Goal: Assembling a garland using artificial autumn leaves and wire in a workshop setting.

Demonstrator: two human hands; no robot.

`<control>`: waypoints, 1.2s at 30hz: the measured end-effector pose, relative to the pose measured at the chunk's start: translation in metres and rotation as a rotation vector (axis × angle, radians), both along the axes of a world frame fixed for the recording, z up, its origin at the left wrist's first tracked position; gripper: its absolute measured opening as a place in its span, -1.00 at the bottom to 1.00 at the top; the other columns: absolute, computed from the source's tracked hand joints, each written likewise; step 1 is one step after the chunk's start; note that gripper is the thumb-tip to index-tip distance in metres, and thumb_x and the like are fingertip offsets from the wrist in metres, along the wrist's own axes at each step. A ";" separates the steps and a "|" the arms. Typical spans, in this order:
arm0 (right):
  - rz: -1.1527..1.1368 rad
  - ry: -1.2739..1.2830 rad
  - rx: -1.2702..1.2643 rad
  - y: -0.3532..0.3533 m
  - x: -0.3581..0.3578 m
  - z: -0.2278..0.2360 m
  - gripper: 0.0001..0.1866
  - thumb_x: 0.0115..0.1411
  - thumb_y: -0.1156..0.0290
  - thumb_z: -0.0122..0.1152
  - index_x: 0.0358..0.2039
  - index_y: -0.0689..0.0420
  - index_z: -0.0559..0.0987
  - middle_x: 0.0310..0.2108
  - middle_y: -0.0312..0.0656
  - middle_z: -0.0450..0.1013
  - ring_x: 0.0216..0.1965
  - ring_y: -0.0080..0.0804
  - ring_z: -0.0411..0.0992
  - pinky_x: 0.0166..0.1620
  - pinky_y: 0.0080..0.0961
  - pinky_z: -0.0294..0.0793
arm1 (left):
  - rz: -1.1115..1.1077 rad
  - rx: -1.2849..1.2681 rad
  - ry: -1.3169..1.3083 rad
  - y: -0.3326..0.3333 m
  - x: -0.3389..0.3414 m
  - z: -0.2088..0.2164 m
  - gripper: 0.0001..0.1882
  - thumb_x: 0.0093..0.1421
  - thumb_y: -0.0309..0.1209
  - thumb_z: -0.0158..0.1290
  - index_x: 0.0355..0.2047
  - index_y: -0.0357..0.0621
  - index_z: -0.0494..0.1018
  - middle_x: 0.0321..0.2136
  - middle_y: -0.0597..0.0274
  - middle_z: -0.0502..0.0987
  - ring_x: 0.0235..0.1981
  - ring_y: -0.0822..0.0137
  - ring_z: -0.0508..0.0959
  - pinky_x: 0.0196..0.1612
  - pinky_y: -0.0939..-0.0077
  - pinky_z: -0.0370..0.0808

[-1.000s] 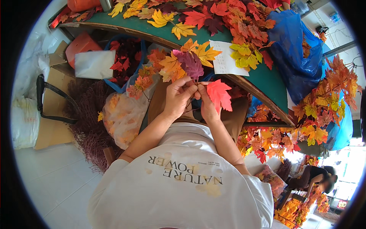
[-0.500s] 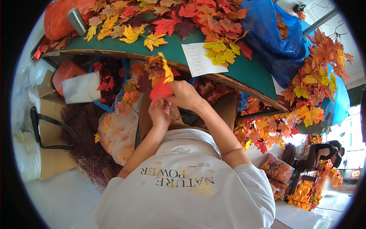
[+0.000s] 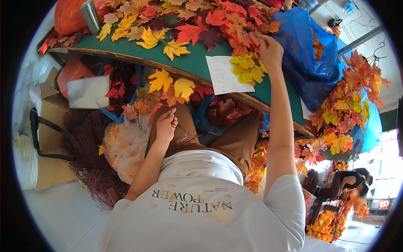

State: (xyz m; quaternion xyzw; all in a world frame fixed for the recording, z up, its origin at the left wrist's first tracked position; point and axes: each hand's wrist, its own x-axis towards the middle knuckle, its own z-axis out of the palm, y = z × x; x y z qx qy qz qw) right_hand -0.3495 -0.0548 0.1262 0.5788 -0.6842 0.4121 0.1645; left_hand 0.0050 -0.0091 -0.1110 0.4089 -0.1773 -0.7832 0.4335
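Observation:
My left hand is closed above my lap, pinching the thin stem of a spray of artificial maple leaves. Yellow leaves and orange ones top this spray, with a narrow red leaf close to my fingers. Dark thin stem ends show below the hand. Stretched out over the table, my right hand has its fingers closed at an orange maple leaf pile; the fingertips are partly among the leaves. Yellow-green leaves lie just below that hand, partly over a handwritten paper sheet.
The green table carries loose red, yellow and orange leaves and a metal cylinder. A blue plastic bag stands at right. Below left are a clear bag, brown stems and a cardboard box. Another person works far right.
My right hand has left the left hand and reached up and right to the leaves on the table. The left hand keeps the spray, whose yellow leaves now face up, more spread.

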 end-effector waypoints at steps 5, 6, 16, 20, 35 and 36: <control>-0.031 0.237 0.066 -0.069 -0.041 -0.007 -0.76 0.12 0.36 0.07 -0.20 0.12 0.54 -0.34 0.04 0.45 -0.27 -0.02 0.42 -0.21 -0.23 0.43 | -0.072 -0.127 -0.077 -0.004 0.004 0.006 -0.74 0.24 -0.43 -0.05 -0.10 -0.27 0.41 -0.54 0.40 0.38 -0.60 0.61 0.34 -0.57 0.79 0.29; 0.014 0.237 0.060 -0.081 -0.040 -0.010 -0.75 0.12 0.33 0.08 -0.20 0.10 0.54 -0.35 0.03 0.43 -0.28 -0.02 0.41 -0.21 -0.23 0.42 | -0.065 -0.128 -0.077 -0.004 0.005 0.008 -0.74 0.24 -0.43 -0.05 -0.10 -0.27 0.41 -0.54 0.40 0.38 -0.60 0.61 0.34 -0.57 0.79 0.29; -0.080 0.142 0.134 -0.117 -0.035 -0.023 -0.76 0.04 0.26 0.16 -0.39 0.18 0.60 -0.46 0.07 0.47 -0.37 -0.04 0.46 -0.24 -0.25 0.44 | -0.434 -0.122 -0.007 -0.009 0.013 0.037 -0.66 0.17 -0.53 -0.01 -0.02 -0.28 0.37 -0.46 0.36 0.43 -0.49 0.56 0.44 -0.43 0.73 0.42; -0.058 -0.272 -0.030 -0.074 -0.009 0.005 -0.82 0.08 0.34 0.19 -0.40 0.18 0.62 -0.55 -0.12 0.51 -0.44 -0.32 0.49 -0.37 -0.44 0.43 | -0.438 -0.122 0.118 -0.005 0.014 0.047 -0.65 0.16 -0.54 -0.01 -0.02 -0.28 0.36 -0.47 0.36 0.43 -0.49 0.55 0.46 -0.44 0.74 0.44; 0.631 -1.453 0.224 0.115 0.177 -0.078 -0.80 0.10 0.52 0.19 -0.23 0.19 0.46 -0.30 -0.21 0.45 -0.24 -0.44 0.46 -0.15 -0.56 0.51 | -0.200 -0.346 0.342 0.038 -0.023 0.129 -0.78 0.11 -0.52 0.08 -0.21 -0.20 0.39 -0.39 0.26 0.49 -0.45 0.43 0.52 -0.41 0.61 0.48; 0.614 -1.508 0.203 0.120 0.184 -0.083 -0.79 0.09 0.49 0.20 -0.25 0.20 0.45 -0.32 -0.21 0.44 -0.26 -0.45 0.46 -0.17 -0.55 0.51 | -0.164 -0.354 0.331 0.041 -0.023 0.135 -0.76 0.11 -0.51 0.09 -0.19 -0.19 0.38 -0.38 0.28 0.49 -0.45 0.44 0.52 -0.41 0.60 0.48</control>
